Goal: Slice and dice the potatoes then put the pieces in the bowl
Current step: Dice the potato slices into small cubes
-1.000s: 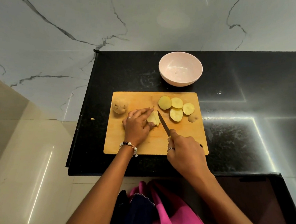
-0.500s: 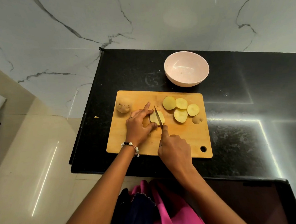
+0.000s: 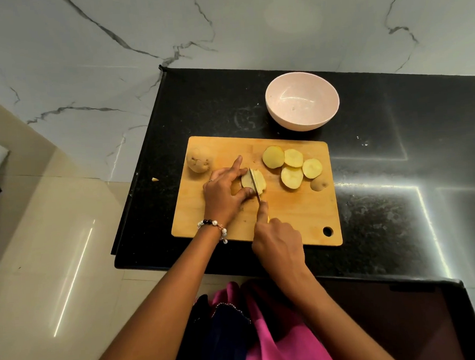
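Note:
A wooden cutting board (image 3: 297,218) lies on the black counter. My left hand (image 3: 226,190) pinches a stack of potato slices (image 3: 254,181) at the board's middle. My right hand (image 3: 276,238) grips a knife (image 3: 254,185), index finger along its spine, the blade down through the stack. Several round slices (image 3: 292,166) and an end piece (image 3: 318,184) lie to the right. A whole potato (image 3: 198,160) sits at the board's far left corner. A pink bowl (image 3: 302,100) stands behind the board, with nothing visible inside.
The black counter (image 3: 396,156) stretches to the right; its left edge drops to a tiled floor. A small potato scrap (image 3: 155,179) lies on the counter left of the board. A marble wall rises behind.
The knife has shifted left across the stack, from its right side to the middle. My right hand followed it and my left fingers drew back along the slices.

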`<state>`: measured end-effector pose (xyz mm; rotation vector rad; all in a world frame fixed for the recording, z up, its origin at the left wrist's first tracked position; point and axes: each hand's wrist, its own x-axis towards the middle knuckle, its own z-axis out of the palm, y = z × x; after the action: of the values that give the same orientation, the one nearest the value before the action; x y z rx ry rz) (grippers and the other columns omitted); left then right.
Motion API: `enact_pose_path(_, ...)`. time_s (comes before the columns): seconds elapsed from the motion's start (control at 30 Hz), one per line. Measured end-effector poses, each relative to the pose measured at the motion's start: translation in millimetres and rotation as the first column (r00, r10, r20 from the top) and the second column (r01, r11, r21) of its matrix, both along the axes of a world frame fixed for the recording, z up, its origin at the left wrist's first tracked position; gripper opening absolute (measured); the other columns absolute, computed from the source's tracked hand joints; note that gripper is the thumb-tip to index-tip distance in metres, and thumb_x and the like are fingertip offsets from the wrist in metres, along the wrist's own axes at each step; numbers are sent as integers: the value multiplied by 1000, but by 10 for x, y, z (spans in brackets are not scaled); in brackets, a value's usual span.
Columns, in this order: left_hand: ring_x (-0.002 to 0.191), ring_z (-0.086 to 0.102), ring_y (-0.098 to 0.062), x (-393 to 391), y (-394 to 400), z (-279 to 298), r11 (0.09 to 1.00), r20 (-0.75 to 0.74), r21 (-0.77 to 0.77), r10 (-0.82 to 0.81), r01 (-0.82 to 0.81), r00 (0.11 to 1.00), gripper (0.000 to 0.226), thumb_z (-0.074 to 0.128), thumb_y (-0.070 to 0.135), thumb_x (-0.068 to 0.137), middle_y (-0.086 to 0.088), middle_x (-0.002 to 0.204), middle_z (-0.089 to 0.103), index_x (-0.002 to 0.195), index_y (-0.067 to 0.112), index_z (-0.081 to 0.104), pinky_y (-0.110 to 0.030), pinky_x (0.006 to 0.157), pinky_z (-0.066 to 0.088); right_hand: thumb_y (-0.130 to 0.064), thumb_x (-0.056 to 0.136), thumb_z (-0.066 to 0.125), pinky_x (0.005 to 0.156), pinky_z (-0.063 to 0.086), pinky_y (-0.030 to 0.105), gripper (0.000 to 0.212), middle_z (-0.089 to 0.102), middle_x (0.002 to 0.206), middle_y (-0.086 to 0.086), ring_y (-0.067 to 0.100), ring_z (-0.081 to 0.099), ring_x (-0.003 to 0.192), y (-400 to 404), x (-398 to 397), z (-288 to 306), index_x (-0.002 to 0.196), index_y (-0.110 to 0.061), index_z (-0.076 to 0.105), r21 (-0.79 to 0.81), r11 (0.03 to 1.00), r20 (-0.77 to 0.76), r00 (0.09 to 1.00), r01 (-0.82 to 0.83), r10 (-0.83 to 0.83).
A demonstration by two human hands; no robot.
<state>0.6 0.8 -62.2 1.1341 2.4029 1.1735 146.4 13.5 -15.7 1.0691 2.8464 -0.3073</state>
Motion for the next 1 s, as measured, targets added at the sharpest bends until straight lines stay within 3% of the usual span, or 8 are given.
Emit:
enact_pose_path(0.07, 117, 47, -13, 9, 4, -2, 1000, 6, -2, 7, -7, 1000, 77, 77, 29, 74, 14, 115, 66, 141, 26, 40, -47, 96, 41, -8, 94, 35, 56, 34, 33, 64, 61, 96, 15, 31, 61, 78, -99, 127, -35, 149, 0, 2, -3, 1000, 24, 1000, -15, 15)
enact_pose_path(0.17, 117, 47, -12, 20, 1, 15, 1000, 1, -8, 15, -15, 1000, 76, 77, 30, 73, 13, 116, 65, 141, 25, 41, -44, 98, 41, -8, 84, 54, 48, 32, 31, 70, 61, 77, 15, 29, 60, 60, -202, 230, -68, 145, 5, 23, 42, 999, 43, 999, -4, 2)
enact_pose_path(0.3, 119, 45, -11, 15, -7, 25, 1000, 9, -27, -3, 3, 1000, 75, 75, 32, 75, 14, 119, 63, 142, 26, 39, -42, 100, 39, -15, 94, 35, 60, 34, 33, 65, 60, 99, 12, 30, 59, 84, -163, 270, 32, 150, -6, 3, -98, 995, 23, 1000, 21, -19)
enact_pose_path(0.43, 121, 43, -10, -15, -27, 29, 998, 19, -47, -33, 34, 999, 79, 75, 29, 76, 16, 122, 61, 144, 28, 34, -39, 103, 37, -17, 95, 34, 59, 32, 33, 62, 60, 98, 14, 32, 58, 83, -67, 205, 135, 151, -10, 8, -58, 997, 8, 999, 46, -45)
enact_pose_path(0.63, 119, 45, -10, -26, -49, 42, 999, 8, -26, -42, 42, 999, 81, 76, 23, 77, 12, 123, 62, 145, 23, 32, -17, 97, 31, -21, 97, 33, 59, 33, 34, 57, 60, 95, 14, 32, 58, 83, 48, 99, 100, 151, -13, 14, -101, 991, -40, 995, 88, -92)
enact_pose_path(0.7, 119, 45, -11, -21, -51, 37, 999, -8, -27, -37, 37, 999, 80, 74, 23, 78, 12, 124, 61, 145, 25, 31, -22, 100, 34, -22, 98, 32, 59, 36, 34, 55, 60, 94, 14, 33, 58, 82, 50, 98, 97, 150, -14, 16, -127, 987, -63, 992, 103, -111)
enact_pose_path(0.8, 123, 43, -13, 2, -61, 35, 997, -56, -47, -61, 58, 997, 81, 70, 21, 81, 19, 126, 58, 147, 32, 24, -42, 103, 37, -24, 98, 31, 60, 39, 35, 53, 61, 92, 13, 32, 59, 81, 35, 138, 88, 150, -15, 19, -160, 981, -91, 988, 107, -123)
enact_pose_path(1.0, 125, 39, -8, 72, -11, 41, 996, -94, -89, -38, 29, 995, 85, 56, 11, 88, 25, 125, 56, 146, 31, -3, -35, 95, 22, -23, 97, 35, 57, 44, 36, 50, 65, 79, 11, 29, 59, 70, 49, 248, 163, 147, -18, 31, -258, 957, -179, 967, 129, -179)
